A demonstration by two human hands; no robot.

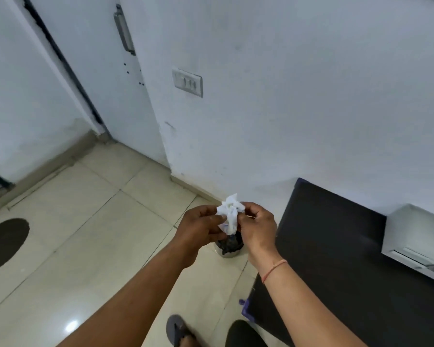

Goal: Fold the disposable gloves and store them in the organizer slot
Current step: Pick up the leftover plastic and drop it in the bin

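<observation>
A crumpled white disposable glove (pixel 229 214) is bunched between both hands, held in the air in front of the wall. My left hand (pixel 198 227) pinches its left side with the fingertips. My right hand (pixel 257 226) grips its right side; a thin orange thread is tied round that wrist. Directly under the hands, on the floor, stands a small bin (pixel 229 247) with a dark liner, partly hidden by the hands. A white box-shaped organizer (pixel 416 236) sits on the black table at the right edge, cut off by the frame.
The black table (pixel 331 246) fills the lower right against the white wall. Beige floor tiles (pixel 85 234) spread to the left, with a dark oval mat (pixel 4 242) at the far left. A white door with a metal handle (pixel 124 31) stands at the back. My foot in a grey sandal (pixel 179 330) is below.
</observation>
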